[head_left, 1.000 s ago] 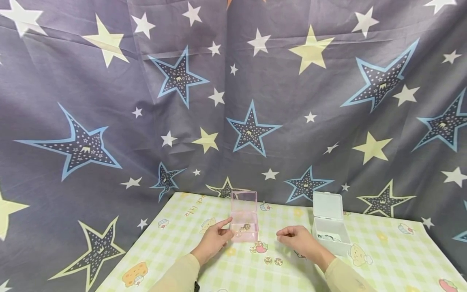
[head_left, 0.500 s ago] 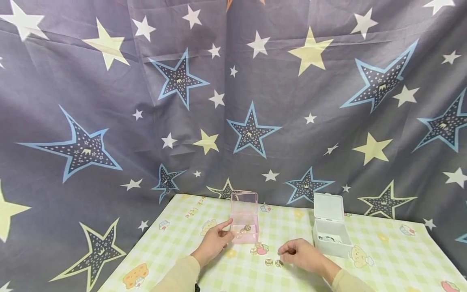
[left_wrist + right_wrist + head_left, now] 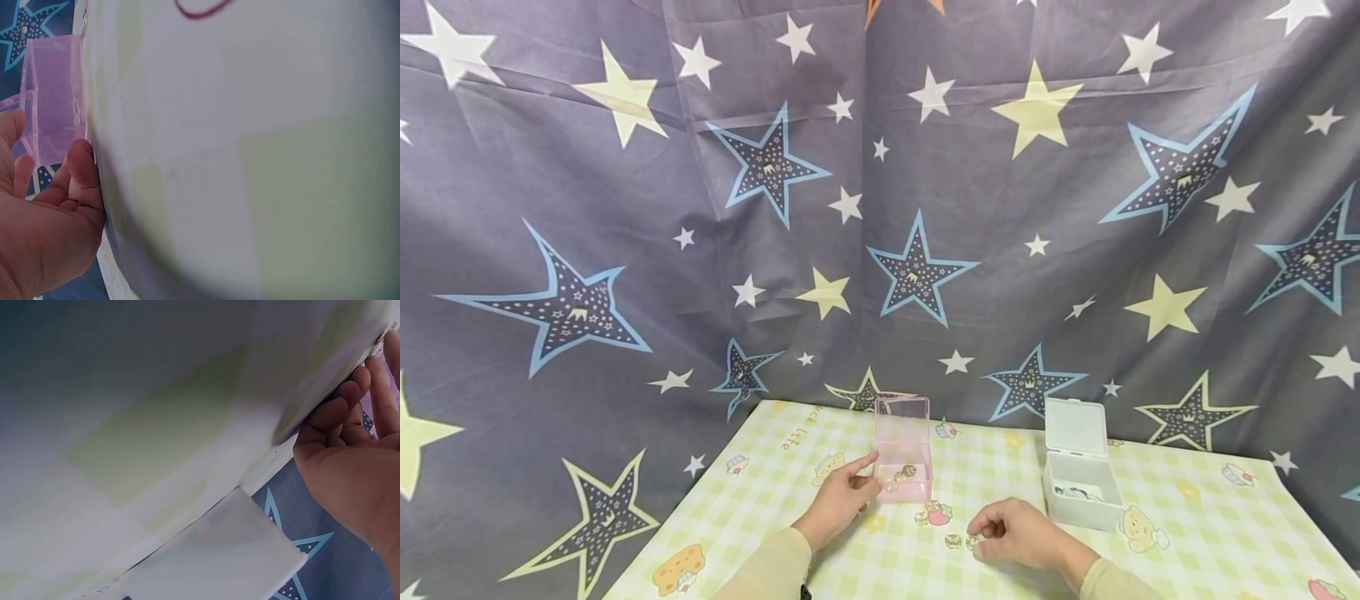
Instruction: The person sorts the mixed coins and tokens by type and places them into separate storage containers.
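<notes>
Four small beads (image 3: 953,542) lie on the table (image 3: 1210,533), nearer to the person than the two boxes along its far edge. The right hand (image 3: 1018,533) has its fingers curled, with thumb and forefinger on either side of the rightmost bead (image 3: 972,541); whether they have pinched it yet, I cannot tell. Such a smooth, round-looking piece could slip from a fingertip grip set too high, or skid into its neighbour just to the left if nudged sideways. The left hand (image 3: 838,502) has loosely spread fingers, thumb and forefinger against the left side of the pink box (image 3: 917,493); pushing too hard there might slide or tip such a light-looking box and jostle what it holds.

That pink box stands with its lid raised toward the table's far edge, and at least two beads show inside. The white box (image 3: 1086,514), also with lid up, stands farther right, nearer the table's right edge; it holds small dark and pale pieces (image 3: 1075,492), too small to make out.
</notes>
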The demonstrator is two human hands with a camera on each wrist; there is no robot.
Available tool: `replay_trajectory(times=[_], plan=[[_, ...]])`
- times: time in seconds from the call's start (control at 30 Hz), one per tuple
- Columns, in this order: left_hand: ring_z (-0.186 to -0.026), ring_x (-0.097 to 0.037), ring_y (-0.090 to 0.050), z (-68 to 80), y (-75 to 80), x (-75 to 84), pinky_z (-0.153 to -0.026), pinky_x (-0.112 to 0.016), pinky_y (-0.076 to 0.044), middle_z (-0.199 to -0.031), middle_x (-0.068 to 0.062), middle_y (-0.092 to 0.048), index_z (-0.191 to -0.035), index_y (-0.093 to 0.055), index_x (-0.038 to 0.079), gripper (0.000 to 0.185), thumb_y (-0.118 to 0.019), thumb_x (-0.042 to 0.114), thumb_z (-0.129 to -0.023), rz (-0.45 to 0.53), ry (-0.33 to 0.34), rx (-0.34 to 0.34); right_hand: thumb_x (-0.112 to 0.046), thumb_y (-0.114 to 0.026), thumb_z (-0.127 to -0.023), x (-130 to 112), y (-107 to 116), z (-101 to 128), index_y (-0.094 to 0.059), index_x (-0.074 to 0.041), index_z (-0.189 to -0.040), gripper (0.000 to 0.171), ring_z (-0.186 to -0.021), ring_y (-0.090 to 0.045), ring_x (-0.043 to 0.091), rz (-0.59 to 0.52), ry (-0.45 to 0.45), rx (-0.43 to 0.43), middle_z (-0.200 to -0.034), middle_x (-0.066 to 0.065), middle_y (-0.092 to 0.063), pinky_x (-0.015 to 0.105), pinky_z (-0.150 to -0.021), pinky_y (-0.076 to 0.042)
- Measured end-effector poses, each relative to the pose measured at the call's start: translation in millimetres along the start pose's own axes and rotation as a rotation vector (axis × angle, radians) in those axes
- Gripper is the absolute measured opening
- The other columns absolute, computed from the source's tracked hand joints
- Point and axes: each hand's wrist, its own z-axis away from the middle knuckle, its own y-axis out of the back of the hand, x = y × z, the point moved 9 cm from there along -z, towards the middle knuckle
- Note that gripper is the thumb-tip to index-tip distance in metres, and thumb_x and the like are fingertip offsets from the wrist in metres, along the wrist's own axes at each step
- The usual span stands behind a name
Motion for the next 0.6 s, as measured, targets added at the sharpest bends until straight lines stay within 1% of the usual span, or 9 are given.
replay_trajectory(times=[0.13,0.33,0.6], plan=[[-0.071,-0.013,-0.061,-0.5,-0.8,0.1,-0.054,-0.022,-0.048,-0.113,-0.007,-0.08,-0.159,-0.052,0.017,0.063,-0.075,0.024,-0.101,-0.006,0.001,0.003,-0.01,-0.086,-0.086,2,-1,0,-0.081,-0.008,-0.102,0.017,-0.073,-0.051,-0.001,0.02,0.009,0.007,-0.086,-0.004,-0.067,0.019,-0.067,-0.046],[-0.071,-0.014,-0.061,0.1,-1.7,0.5,-0.053,-0.021,-0.046,-0.112,-0.008,-0.08,-0.159,-0.052,0.017,0.063,-0.075,0.024,-0.101,-0.003,-0.003,0.003,-0.009,-0.087,-0.085,-2,0,1,-0.08,-0.008,-0.099,0.015,-0.072,-0.05,-0.002,0.039,0.024,0.014,-0.084,-0.006,-0.065,0.019,-0.066,-0.045],[-0.069,-0.012,-0.059,-0.7,-0.3,-0.1,-0.054,-0.02,-0.046,-0.11,-0.005,-0.08,-0.159,-0.053,0.018,0.062,-0.074,0.024,-0.101,-0.005,0.003,0.011,-0.008,-0.086,-0.084,-9,0,-2,-0.077,-0.01,-0.095,0.014,-0.072,-0.049,-0.002,0.117,0.022,0.001,-0.08,-0.008,-0.061,0.021,-0.068,-0.043]])
